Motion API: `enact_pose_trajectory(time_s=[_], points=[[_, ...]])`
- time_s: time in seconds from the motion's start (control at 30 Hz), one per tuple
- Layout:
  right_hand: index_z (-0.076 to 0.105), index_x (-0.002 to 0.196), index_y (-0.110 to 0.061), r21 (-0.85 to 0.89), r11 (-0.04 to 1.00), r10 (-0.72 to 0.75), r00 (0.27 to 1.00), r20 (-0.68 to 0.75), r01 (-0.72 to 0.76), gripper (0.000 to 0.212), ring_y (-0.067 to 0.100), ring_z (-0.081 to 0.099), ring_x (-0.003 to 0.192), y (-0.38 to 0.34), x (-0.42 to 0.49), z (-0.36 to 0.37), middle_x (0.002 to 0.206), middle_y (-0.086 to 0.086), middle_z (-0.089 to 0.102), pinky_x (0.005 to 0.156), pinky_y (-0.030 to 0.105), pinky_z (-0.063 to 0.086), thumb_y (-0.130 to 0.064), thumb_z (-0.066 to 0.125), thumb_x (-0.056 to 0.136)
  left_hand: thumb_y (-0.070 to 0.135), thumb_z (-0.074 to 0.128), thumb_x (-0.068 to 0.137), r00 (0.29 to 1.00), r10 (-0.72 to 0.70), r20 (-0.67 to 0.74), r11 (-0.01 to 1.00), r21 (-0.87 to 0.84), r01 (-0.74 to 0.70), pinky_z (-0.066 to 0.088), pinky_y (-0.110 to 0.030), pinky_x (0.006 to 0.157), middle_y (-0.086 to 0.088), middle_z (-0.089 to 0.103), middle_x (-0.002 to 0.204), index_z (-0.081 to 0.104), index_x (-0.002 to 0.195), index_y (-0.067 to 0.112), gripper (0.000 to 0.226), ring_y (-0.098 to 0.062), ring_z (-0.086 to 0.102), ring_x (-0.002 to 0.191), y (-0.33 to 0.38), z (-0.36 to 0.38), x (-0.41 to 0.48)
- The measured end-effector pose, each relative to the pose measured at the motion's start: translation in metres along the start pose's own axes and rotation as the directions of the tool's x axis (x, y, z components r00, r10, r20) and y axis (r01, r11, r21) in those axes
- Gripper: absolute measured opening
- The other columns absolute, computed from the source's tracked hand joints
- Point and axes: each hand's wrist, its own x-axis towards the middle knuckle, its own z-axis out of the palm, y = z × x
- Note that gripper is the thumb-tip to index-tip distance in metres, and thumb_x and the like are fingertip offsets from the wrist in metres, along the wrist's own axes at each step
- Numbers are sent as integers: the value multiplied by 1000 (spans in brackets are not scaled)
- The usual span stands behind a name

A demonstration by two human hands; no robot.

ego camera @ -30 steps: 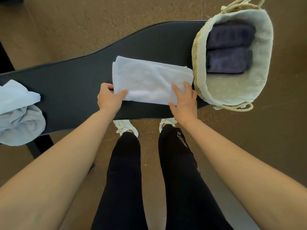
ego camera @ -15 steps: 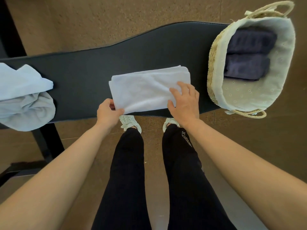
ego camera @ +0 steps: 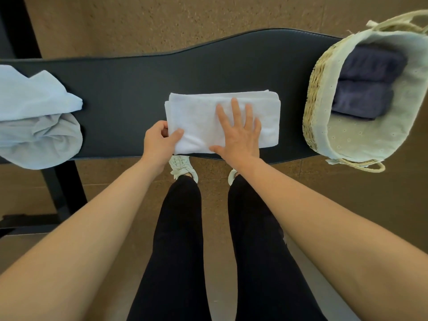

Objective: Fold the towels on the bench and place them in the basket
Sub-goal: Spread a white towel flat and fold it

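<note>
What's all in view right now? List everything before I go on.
white towel: 1, white, folded, mid bench
loose towels: pile, pale blue and grey, bench's left end; count unclear
dark towels: 2, navy, folded, in basket
basket: 1, straw with pale liner, bench's right end
bench: 1, black
floor: brown
left hand: pinching white towel's near left corner
right hand: flat on white towel
legs: 2, black trousers, white shoes

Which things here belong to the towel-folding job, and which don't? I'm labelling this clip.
Job:
folded white towel
crumpled pale blue towels
lined wicker basket
folded dark navy towels
black padded bench

Not:
white sneakers
brown speckled floor
</note>
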Motion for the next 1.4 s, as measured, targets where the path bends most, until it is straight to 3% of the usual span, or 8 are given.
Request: enact_pose_trajectory(time_s=[0.23,0.4,0.47,0.53,0.7,0.8,1.1,1.4], points=[[53,142,-23,437,899,82,988,-127,-19,60,22,53,121,12,-16,-15,137,3,54,105,45,50,-33,77,88,21,68,97,991,134,-28,990,-47,-135,57,-37,85,3,65,103,61,116,23,20,-12,61,90,9,-8,-19],[66,126,-22,882,402,111,969,220,-246,37,13,69,97,5,-29,-50,110,-3,71,91,36,60,-42,69,95,17,73,93,966,254,42,966,-46,-253,58,-21,77,1,68,109,61,123,19,32,-10,66,92,33,8,-40],[63,129,-21,938,156,34,951,309,-310,39,15,72,100,-1,-31,-62,115,-1,72,87,35,62,-42,68,96,17,75,93,949,304,79,953,-26,-303,54,-15,70,4,65,103,61,126,17,36,-5,62,84,42,24,-49],[64,125,-25,949,65,8,952,308,-307,30,13,73,101,-5,-32,-67,113,-2,72,80,30,62,-36,68,97,17,76,92,942,314,114,949,-45,-311,54,-16,68,3,63,97,60,128,17,39,-5,58,79,50,41,-57],[64,122,-27,950,162,237,945,225,-267,24,14,69,102,12,-29,-65,110,-5,70,85,32,62,-21,64,99,8,70,90,926,278,255,958,-144,-248,61,-29,79,-4,69,114,58,138,19,51,-17,70,95,57,66,-60],[59,133,-23,917,318,263,951,161,-243,32,15,66,108,33,-28,-61,121,-3,66,85,31,62,-16,56,102,6,67,91,925,348,153,934,26,-356,56,-25,81,1,65,117,61,133,20,45,-14,62,95,51,73,-53],[50,144,-22,841,480,354,932,73,-249,40,11,57,113,75,-27,-44,131,-2,60,94,31,56,-15,50,105,46,71,89,720,608,336,378,675,-634,33,-51,113,-1,32,164,47,150,32,67,-33,30,141,34,98,-19],[38,152,-21,761,603,429,901,-58,-239,52,15,54,124,95,-18,-11,140,2,53,103,34,52,-9,49,102,65,51,97,731,537,421,175,792,-585,12,-54,124,-3,0,174,18,163,33,81,-38,6,157,39,131,-7]])
